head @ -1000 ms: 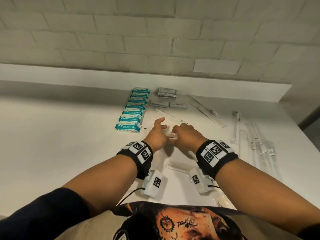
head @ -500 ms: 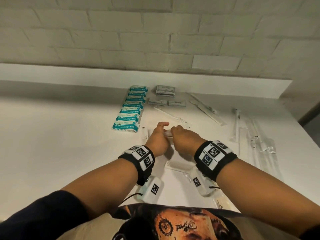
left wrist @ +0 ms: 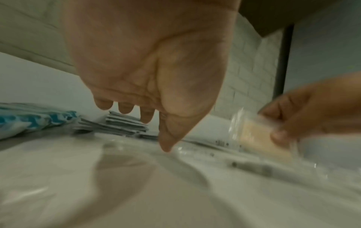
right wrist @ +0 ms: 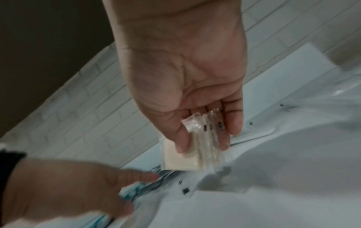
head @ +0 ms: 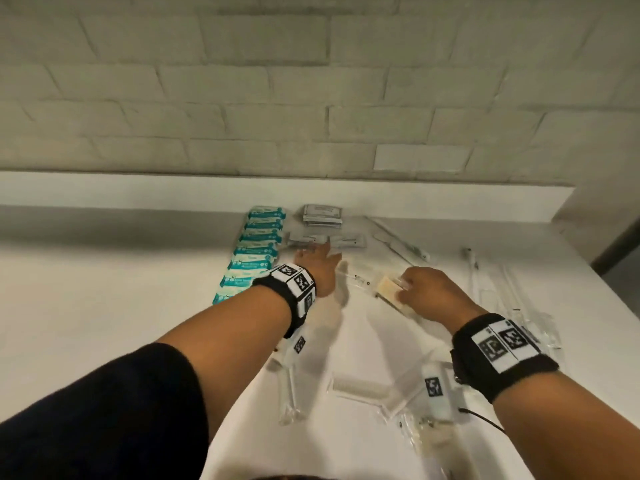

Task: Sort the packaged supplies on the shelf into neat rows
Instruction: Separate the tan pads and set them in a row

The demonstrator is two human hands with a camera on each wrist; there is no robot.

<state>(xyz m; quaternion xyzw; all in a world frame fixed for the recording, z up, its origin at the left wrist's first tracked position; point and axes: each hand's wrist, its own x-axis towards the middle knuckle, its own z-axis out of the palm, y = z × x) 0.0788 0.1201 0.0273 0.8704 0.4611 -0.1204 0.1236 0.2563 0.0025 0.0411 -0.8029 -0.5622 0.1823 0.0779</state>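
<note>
My right hand (head: 410, 289) pinches a small bundle of clear packets with cream pads (head: 389, 287), held just above the white shelf (head: 104, 289). In the right wrist view the thumb and fingers of that hand (right wrist: 205, 138) clamp the cream packets (right wrist: 175, 160). My left hand (head: 317, 254) reaches forward, open and flat, its fingertips close to two flat grey packets (head: 308, 239). In the left wrist view the left hand (left wrist: 156, 125) holds nothing. A row of teal packs (head: 254, 249) runs along its left.
A stack of grey sachets (head: 322, 214) lies by the back ledge. Long clear-wrapped sticks (head: 401, 242) lie slantwise behind my right hand, and more (head: 485, 289) at the right edge. Near me lie a wrapped comb (head: 360, 388) and a clear tube (head: 289, 393).
The hands were together over a small packet at mid-shelf. Now the left hand has reached forward toward the grey packets and the right has moved right holding the cream packets.
</note>
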